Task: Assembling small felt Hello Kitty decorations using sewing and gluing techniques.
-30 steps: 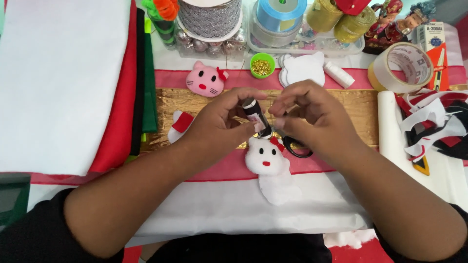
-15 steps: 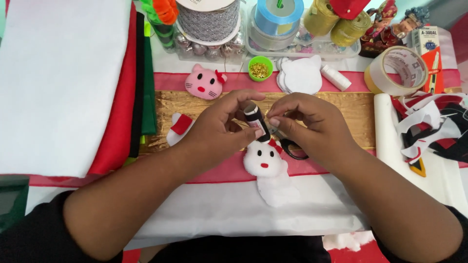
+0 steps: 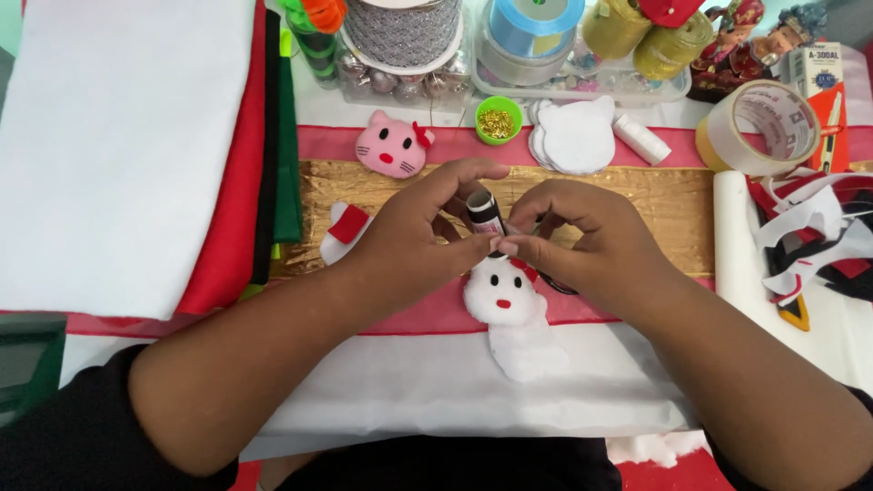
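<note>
Hands meet over the middle of the tabletop: a small black cylindrical tube (image 3: pixel 485 212) is pinched between curled fingers of the left hand (image 3: pixel 420 238) and right hand (image 3: pixel 582 238), both closed on it. A white stuffed felt cat face (image 3: pixel 498 293) lies just beneath. A pink felt cat face (image 3: pixel 391 149) sits toward the far edge.

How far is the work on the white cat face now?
Done: the white cat face already has eyes, a red nose and a red bow; a pink cat face lies complete. In hand: left hand and right hand hold a small dark tube above it. Left: blank white cutouts remain undecorated.
</note>
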